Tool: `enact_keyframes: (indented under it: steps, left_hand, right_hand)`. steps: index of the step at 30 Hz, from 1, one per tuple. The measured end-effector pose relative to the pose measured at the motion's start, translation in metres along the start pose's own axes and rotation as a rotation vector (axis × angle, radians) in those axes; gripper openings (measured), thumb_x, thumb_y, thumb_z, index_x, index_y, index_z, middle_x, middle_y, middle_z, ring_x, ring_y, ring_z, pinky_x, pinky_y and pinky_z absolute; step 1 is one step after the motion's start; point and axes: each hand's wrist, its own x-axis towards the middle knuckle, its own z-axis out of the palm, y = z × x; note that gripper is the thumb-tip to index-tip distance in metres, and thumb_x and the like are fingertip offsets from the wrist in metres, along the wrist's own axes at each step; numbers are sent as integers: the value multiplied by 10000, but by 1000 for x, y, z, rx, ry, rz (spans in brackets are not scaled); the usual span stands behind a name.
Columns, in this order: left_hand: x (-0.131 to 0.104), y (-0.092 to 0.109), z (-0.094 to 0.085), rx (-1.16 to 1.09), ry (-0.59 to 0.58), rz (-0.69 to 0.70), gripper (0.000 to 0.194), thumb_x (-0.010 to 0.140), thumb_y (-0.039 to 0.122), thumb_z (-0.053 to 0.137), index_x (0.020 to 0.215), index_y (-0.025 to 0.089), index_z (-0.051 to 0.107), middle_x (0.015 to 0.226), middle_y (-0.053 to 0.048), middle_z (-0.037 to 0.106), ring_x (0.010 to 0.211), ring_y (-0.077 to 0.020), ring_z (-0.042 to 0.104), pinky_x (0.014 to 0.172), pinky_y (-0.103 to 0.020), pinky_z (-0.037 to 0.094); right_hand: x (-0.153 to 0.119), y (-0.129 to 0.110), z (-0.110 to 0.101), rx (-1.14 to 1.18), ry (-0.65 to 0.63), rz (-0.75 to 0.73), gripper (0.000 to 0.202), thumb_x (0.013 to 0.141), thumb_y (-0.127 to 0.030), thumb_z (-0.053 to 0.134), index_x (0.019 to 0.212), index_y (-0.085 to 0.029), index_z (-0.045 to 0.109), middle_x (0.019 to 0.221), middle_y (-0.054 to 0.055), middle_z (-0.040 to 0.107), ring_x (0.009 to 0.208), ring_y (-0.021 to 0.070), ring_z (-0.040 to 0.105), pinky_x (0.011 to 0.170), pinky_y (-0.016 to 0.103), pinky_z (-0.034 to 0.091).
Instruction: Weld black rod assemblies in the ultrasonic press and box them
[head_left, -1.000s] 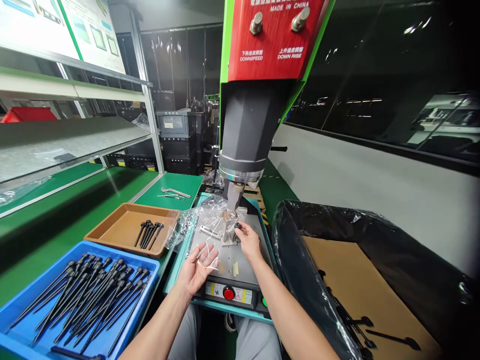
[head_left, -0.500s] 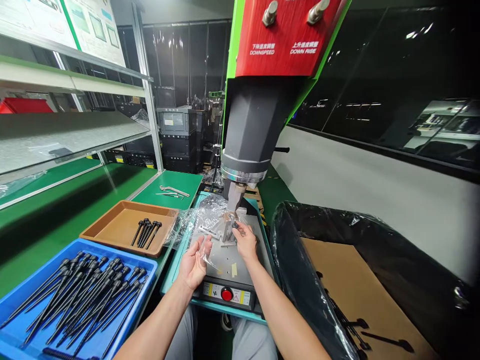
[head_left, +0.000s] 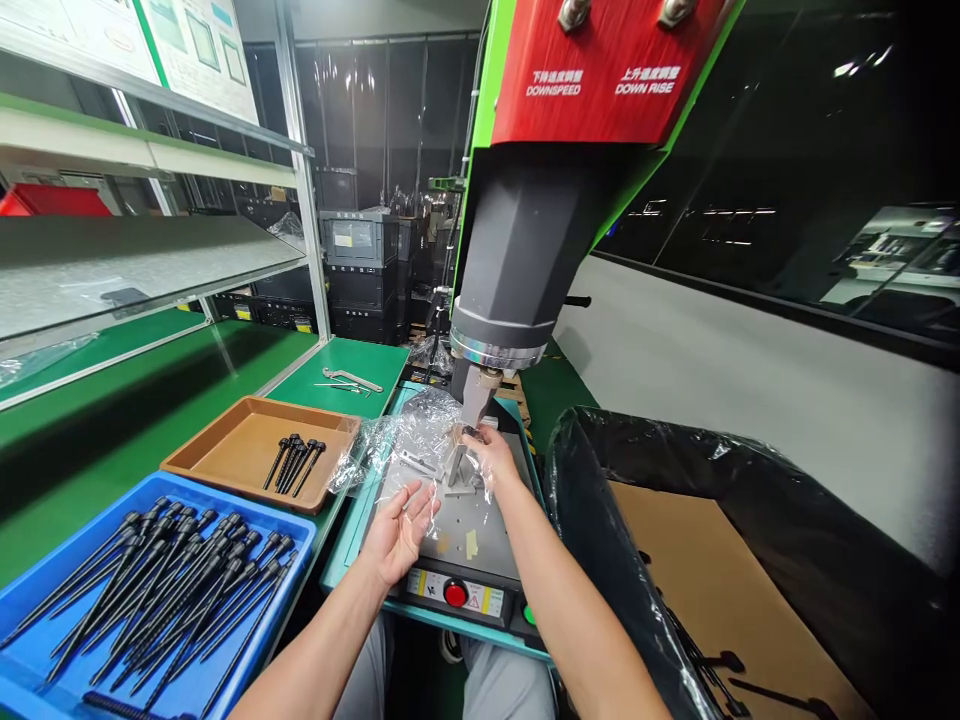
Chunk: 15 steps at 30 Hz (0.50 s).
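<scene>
My right hand (head_left: 493,459) pinches a small black part (head_left: 472,433) at the top of the metal fixture (head_left: 454,468), just under the machine's grey horn (head_left: 477,395). Palm up, my left hand (head_left: 400,530) is open over the front left of the grey machine base (head_left: 442,515), its fingers spread and apart. Clear plastic film (head_left: 420,425) lies over the base's left side and around the fixture. Black long-stemmed parts (head_left: 187,580) fill the blue tray, and several similar ones (head_left: 295,464) lie in the brown tray.
The blue tray (head_left: 294,603) and brown tray (head_left: 202,440) stand at left, with tools (head_left: 349,382) behind on the green table. A red button (head_left: 455,593) sits at the base's front. At right, a bin lined with black plastic (head_left: 592,520) holds cardboard (head_left: 697,560) and black parts.
My right hand has moved slightly up toward the horn with the black part. My left hand has shifted a little right. The view has tilted slightly.
</scene>
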Motion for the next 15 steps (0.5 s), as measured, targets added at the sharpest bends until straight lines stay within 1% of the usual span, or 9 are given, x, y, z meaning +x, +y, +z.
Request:
enact_keyframes:
  steps: [2,6,11,15]
  left_hand:
    - [3,0,-5,-1,-13,6,201,933,218,543,1130,182,558,1122,-107,685,925,-226,712,658,-269,618]
    - [9,-2,-16,-8,-12,24,256,924,208,558,1175,169,529,1126,-124,679,941,-235,708,698,-284,618]
    - [10,-2,-18,11,11,19,231,946,211,514,1171,158,521,1107,-120,687,935,-244,709,670,-282,619]
    - [8,-1,-15,29,41,31,220,950,212,501,1160,156,532,1100,-118,689,915,-231,713,663,-276,618]
  right_hand:
    - [1,-1,-2,39,-47,42,454,601,-463,767,946,-176,693,869,75,694,790,257,651,701,356,509]
    - [0,-3,-7,102,-86,94,479,617,-509,756,978,-199,712,927,66,711,833,257,652,704,337,502]
    - [3,2,-5,134,-50,102,409,578,-485,784,863,-199,713,870,54,713,854,252,643,756,329,481]
    - [6,7,-1,144,-12,102,379,550,-430,803,830,-200,689,840,37,702,807,222,636,728,302,467]
